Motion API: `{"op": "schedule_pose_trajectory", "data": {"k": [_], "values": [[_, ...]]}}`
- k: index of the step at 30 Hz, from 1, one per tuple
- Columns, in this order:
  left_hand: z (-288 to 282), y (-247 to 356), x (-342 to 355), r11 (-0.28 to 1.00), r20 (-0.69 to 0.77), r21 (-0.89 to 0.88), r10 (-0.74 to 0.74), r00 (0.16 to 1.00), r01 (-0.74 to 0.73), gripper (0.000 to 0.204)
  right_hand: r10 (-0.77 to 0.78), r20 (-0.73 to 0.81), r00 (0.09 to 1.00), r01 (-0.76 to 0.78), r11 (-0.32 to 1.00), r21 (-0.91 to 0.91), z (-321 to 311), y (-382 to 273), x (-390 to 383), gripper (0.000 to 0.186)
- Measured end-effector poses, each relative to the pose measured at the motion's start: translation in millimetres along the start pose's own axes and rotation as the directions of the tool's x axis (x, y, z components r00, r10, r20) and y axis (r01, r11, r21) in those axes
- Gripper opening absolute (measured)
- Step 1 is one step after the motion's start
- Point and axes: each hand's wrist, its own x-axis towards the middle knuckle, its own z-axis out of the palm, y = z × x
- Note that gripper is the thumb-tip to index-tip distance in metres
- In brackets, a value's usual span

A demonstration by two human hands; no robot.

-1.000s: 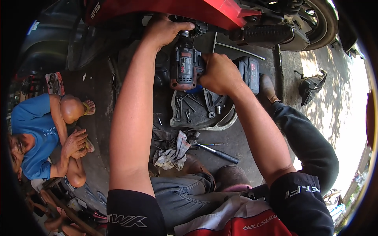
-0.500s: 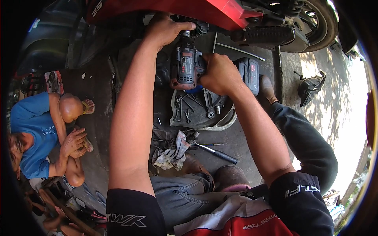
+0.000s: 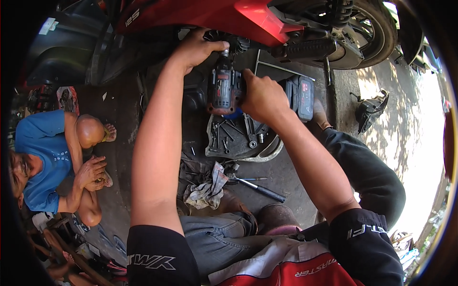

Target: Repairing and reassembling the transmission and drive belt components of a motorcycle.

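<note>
My right hand is closed round the handle of a black cordless impact wrench, whose battery sticks out to the right. The wrench's nose, with a metal socket on it, points up at a dark finned wheel under the red scooter's body panel. My left hand is closed on the left side of that wheel, thumb reaching across beside the socket. Its other fingers are mostly hidden under the panel.
Below the wrench, a dark tray-like cover holds bolts and small metal parts. Nearer me lie a rag and a black-handled tool. A long metal bar lies near the scooter's rear wheel. Another person squats at left.
The scooter's rear and wheel appear slightly further left and lower as the view shifts. Both hands keep their places on the finned wheel and the impact wrench.
</note>
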Motion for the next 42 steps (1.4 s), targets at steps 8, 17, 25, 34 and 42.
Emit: {"op": "schedule_pose_trajectory", "data": {"k": [8, 17, 25, 34, 42], "values": [[-15.6, -9.9, -165.4, 0.735, 0.494, -0.154, -0.522, 0.695, 0.661, 0.034, -0.100, 0.292, 0.951, 0.073, 0.992, 0.104, 74.3, -27.4, -96.9, 0.055], [-43.4, -83.0, -346.6, 0.423, 0.167, -0.302, -0.859, 0.484, 0.854, 0.030, -0.336, 0.677, 0.655, 0.062, 0.916, 0.396, 179.9, -85.5, -145.1, 0.066], [-26.2, -137.1, -364.7, 0.867, -0.123, 0.261, -0.407, 0.905, 0.425, 0.027, -0.266, 0.759, 0.594, 0.183, 0.964, 0.195, 179.0, -80.7, -147.4, 0.083], [-38.6, -169.6, -424.6, 0.518, -0.326, -0.623, -0.853, 0.408, 0.586, 0.027, -0.267, 0.692, 0.670, -0.044, 0.917, 0.396, 206.9, -91.1, -109.8, 0.088], [-29.2, -129.4, -434.1, 0.451, -0.310, -0.750, -0.886, 0.346, 0.483, 0.027, -0.201, 0.430, 0.880, -0.039, 0.872, 0.488, 283.3, -173.9, -20.5, 0.076]]}}
